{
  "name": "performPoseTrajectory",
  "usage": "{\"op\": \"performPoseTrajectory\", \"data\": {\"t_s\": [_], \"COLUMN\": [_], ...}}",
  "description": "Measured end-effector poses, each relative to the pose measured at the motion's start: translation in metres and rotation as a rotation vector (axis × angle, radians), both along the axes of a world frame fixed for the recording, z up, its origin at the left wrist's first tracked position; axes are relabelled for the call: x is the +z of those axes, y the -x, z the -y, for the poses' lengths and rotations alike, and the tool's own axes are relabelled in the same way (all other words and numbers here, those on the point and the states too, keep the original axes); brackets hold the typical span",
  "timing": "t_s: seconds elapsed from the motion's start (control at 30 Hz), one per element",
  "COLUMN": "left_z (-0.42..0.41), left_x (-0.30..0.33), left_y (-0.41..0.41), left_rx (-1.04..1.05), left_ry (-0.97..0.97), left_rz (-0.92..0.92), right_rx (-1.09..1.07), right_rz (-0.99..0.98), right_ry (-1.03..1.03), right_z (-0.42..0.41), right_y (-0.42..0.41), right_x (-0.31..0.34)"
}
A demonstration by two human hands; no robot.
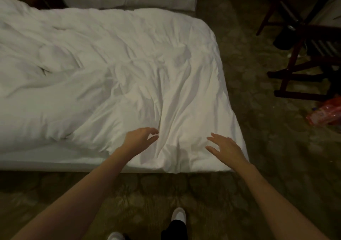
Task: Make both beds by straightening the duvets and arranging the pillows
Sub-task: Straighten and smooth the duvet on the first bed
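Head view: your left hand (141,136) and right hand (224,146) hover open over the wrinkled duvet (129,77); next, grab its near edge and pull flat.

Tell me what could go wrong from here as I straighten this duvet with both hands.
1. The duvet is bunched toward the left; pulling only at the near corner, where your left hand and right hand hover open, may leave those folds in place.
2. That corner already hangs over the mattress edge, so a hard tug could drag it onto the carpet.
3. The red plastic bag on the floor could trip you.
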State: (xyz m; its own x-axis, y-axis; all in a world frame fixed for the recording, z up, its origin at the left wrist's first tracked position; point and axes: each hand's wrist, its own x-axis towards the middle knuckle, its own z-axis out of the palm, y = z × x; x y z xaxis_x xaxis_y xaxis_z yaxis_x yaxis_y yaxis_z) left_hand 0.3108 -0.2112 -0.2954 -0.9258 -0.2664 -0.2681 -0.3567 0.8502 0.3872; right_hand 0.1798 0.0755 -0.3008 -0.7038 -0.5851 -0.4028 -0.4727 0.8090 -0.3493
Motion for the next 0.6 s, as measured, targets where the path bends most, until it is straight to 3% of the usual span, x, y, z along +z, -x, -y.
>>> {"op": "performPoseTrajectory", "data": {"t_s": [0.3, 0.6], "left_z": [0.102, 0.262], "left_x": [0.078, 0.127], "left_y": [-0.033, -0.144], "left_rx": [-0.018, 0.121], "left_ry": [0.144, 0.229], "left_rz": [-0.099, -0.102], "right_rx": [0.044, 0.161], "right_rz": [-0.184, -0.266], "right_ry": [0.064, 0.131], "right_z": [0.120, 0.310], "right_y": [-0.033, -0.091], "right_x": [0.077, 0.116]}}
